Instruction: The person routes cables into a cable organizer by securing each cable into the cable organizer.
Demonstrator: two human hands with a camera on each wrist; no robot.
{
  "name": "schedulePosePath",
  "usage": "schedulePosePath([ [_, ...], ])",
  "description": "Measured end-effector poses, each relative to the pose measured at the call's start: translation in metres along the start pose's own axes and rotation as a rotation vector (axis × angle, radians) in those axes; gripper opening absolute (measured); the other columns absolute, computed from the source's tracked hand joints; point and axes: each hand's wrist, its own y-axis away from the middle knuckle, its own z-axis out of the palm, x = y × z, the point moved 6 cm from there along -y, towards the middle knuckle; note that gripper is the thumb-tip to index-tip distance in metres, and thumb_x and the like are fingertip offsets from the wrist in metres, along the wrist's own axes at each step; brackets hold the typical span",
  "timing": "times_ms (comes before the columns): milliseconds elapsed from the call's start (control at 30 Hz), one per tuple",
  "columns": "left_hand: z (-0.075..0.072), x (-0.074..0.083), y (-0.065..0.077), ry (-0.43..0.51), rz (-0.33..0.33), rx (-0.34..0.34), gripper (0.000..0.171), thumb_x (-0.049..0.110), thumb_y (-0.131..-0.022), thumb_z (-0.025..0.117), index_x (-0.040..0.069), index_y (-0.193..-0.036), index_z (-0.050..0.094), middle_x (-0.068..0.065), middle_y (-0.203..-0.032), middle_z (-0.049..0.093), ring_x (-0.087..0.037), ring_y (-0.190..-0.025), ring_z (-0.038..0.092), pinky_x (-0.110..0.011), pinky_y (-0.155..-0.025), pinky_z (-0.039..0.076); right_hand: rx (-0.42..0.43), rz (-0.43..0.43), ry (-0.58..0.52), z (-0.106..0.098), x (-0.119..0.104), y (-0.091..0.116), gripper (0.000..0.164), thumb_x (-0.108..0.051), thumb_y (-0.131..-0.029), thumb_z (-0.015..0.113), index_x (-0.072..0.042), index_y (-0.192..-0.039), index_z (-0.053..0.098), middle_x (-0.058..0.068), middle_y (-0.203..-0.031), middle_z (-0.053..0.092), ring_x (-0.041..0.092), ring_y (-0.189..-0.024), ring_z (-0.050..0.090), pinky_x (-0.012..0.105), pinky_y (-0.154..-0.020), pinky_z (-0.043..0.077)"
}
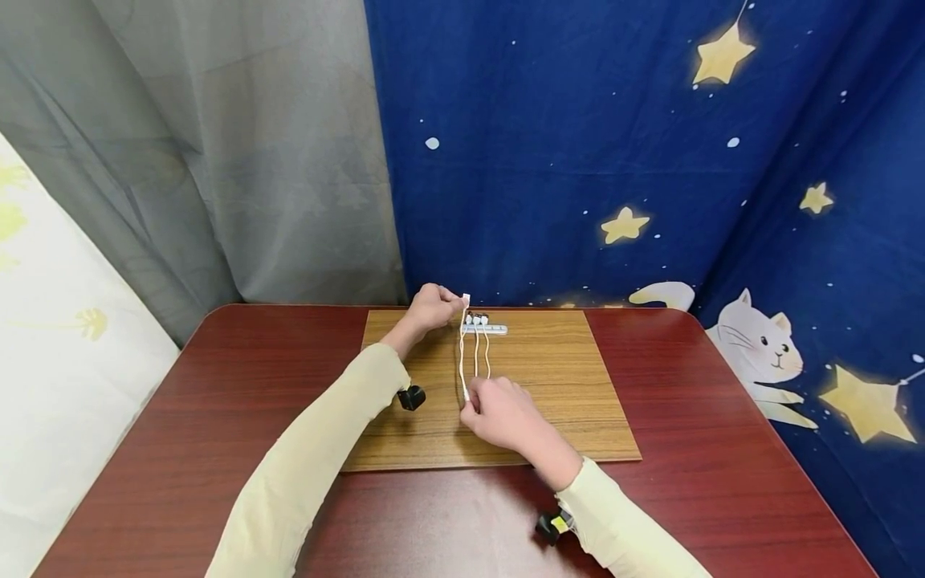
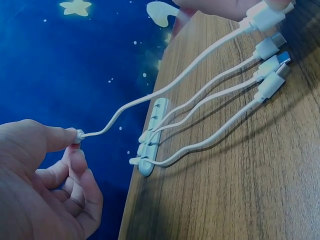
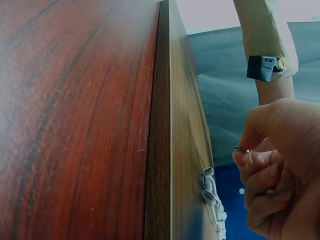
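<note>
My left hand [image 1: 431, 307] pinches one end of a white charging cable [image 2: 175, 82] between thumb and fingers, above the board's far edge. The plug [image 2: 265, 17] at its other end is held by my right hand [image 1: 502, 413], low over the board; its metal tip shows past the fingertips in the right wrist view. Between the hands the cable runs slack and slightly wavy. Beside it, a pale cable clip strip [image 2: 159, 117] sits near the board's far edge. Three more white cables [image 2: 212, 135] are seated in its slots, their plugs [image 2: 272, 85] pointing toward the near side.
A wood-grain board [image 1: 556, 401] lies on the dark red table [image 1: 181, 449]. Behind the table hang a grey curtain [image 1: 303, 160] and a blue curtain [image 1: 520, 160] with stars and a cat. Each sleeve carries a small black wrist camera [image 1: 411, 397].
</note>
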Motion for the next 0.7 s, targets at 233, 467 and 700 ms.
schedulePosePath([
  [233,0.0027,-0.0005,-0.0032,-0.01,0.005,0.018,0.02,0.02,-0.097,0.071,0.0,-0.095,0.073,-0.004,-0.074,0.059,-0.016,-0.065,0.051,-0.027,-0.058,0.04,0.0,0.001,0.01,-0.0026,-0.0001,0.0005,0.022,-0.018,-0.083,0.063,-0.02,-0.066,0.048,-0.008,-0.056,0.044,0.011,-0.051,0.045,0.033,-0.047,0.038],
  [467,0.0054,-0.0035,-0.007,-0.012,0.022,0.016,0.023,0.023,-0.097,0.071,0.0,-0.096,0.075,-0.007,-0.081,0.064,-0.018,-0.07,0.054,-0.028,-0.061,0.043,-0.002,0.011,0.026,-0.0027,0.0037,0.0011,0.021,-0.018,-0.083,0.062,-0.02,-0.067,0.048,-0.008,-0.057,0.044,0.012,-0.052,0.046,0.033,-0.047,0.038],
  [700,0.0094,-0.0038,-0.0079,-0.005,0.015,0.036,0.023,0.023,-0.097,0.071,0.0,-0.096,0.074,-0.008,-0.086,0.064,-0.018,-0.072,0.054,-0.027,-0.061,0.042,-0.013,0.033,0.027,-0.0047,0.0078,0.0011,0.021,-0.019,-0.083,0.063,-0.02,-0.067,0.049,-0.007,-0.057,0.046,0.012,-0.052,0.047,0.034,-0.047,0.039],
])
